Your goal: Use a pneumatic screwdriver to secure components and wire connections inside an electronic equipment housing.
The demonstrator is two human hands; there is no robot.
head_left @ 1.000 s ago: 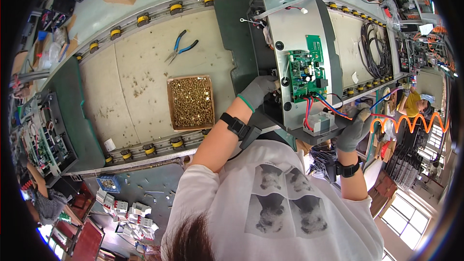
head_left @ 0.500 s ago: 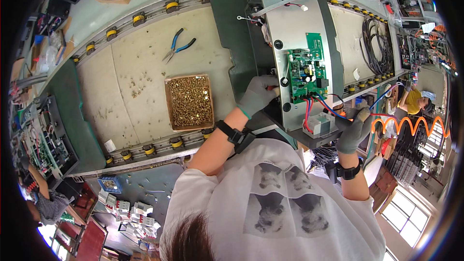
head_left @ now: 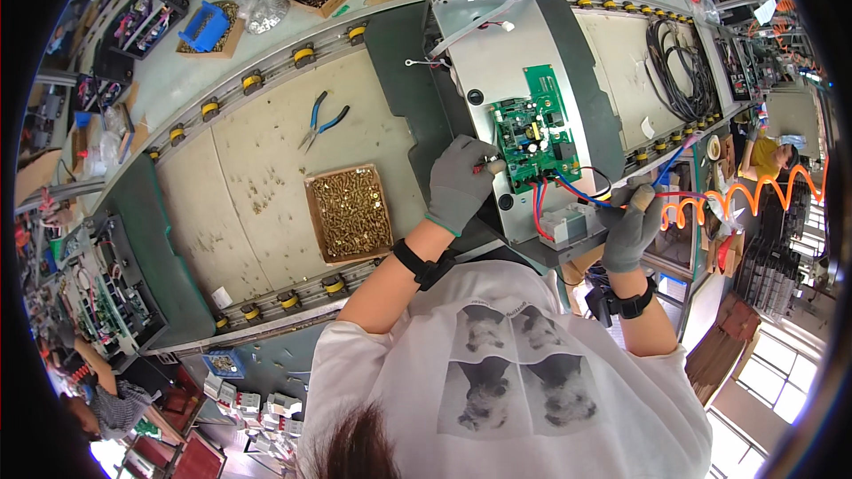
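We are working at the green circuit board point(head_left: 534, 131), which is lying on the grey metal chassis point(head_left: 506, 62) with its long axis running away from us; our left hand point(head_left: 459, 182), gloved, is sitting just left of the board's near edge, fingers curled and pinching something small and reddish against it, so this hand is the nearer one; our right hand point(head_left: 632, 229), also gloved, is closing around a tool handle below and right of the board, beside the red and blue wires point(head_left: 568, 191); its grip looks closed.
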